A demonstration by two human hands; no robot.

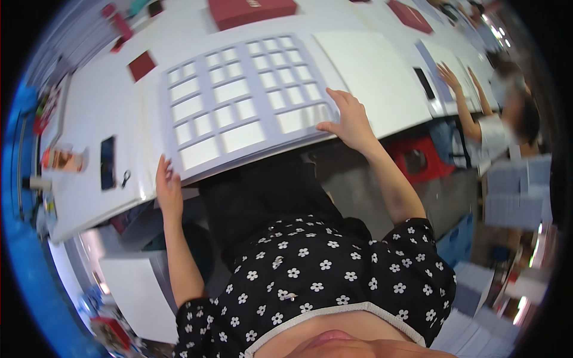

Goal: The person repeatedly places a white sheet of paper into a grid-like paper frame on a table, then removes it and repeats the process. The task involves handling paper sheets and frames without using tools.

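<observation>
A large pale lavender panel [259, 107] lies flat on the white table, divided into several white rectangular openings or pockets of different sizes. Beside its lower left corner is my left hand [169, 186], fingers stretched upward and holding nothing; whether it touches the panel's edge I cannot tell. My right hand [352, 122] is at the lower right corner, thumb and fingers spread apart with nothing between them. Its thumb is close to the panel's edge.
A white board [373, 77] lies right of the panel; a red box [250, 13] stands behind it. Leftward are a dark red square [141, 66], a phone [108, 163], a small black ring-shaped item [126, 178] and a cup [62, 160]. A co-worker [486, 128] works at the far right.
</observation>
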